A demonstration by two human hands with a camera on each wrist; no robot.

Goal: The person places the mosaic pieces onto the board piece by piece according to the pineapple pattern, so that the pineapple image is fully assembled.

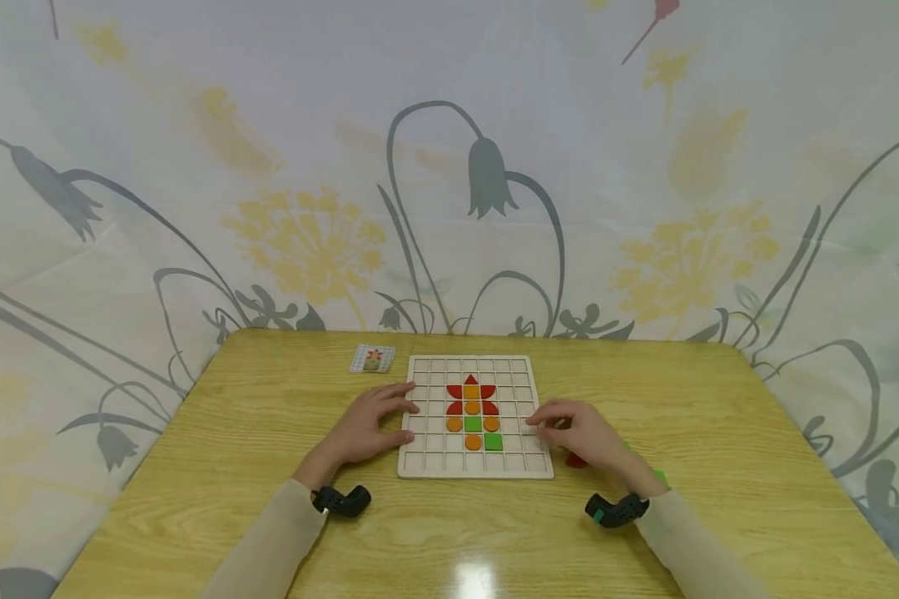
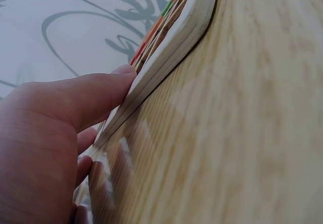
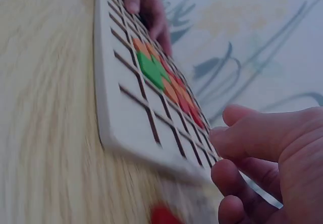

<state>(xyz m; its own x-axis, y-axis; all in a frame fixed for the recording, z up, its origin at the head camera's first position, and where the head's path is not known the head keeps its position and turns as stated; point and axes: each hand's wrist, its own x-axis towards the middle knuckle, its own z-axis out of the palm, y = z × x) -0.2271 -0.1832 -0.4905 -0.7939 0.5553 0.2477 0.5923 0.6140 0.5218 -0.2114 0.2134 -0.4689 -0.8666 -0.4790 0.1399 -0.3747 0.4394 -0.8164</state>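
A cream grid board [image 1: 434, 462] lies on the table with a flower-like pattern of flat pieces in its cells. Red pieces [image 1: 454, 408] surround the orange ones at the top; lower down are orange discs [image 1: 474, 443] and green squares [image 1: 493, 442]. My left hand [image 1: 367, 423] rests along the board's left side, thumb and fingertips spread at its rim. At the right rim, my right hand [image 1: 580, 433] hovers with loosely bent fingers, and nothing shows between its thumb [image 3: 237, 138] and fingers.
A small picture card [image 1: 373, 358] with a similar flower pattern lies beyond the board's upper left corner. Partly hidden by the right hand and forearm are a loose red piece [image 1: 575, 460] and a green piece [image 1: 660, 477]. A patterned curtain [image 1: 449, 249] hangs behind the table.
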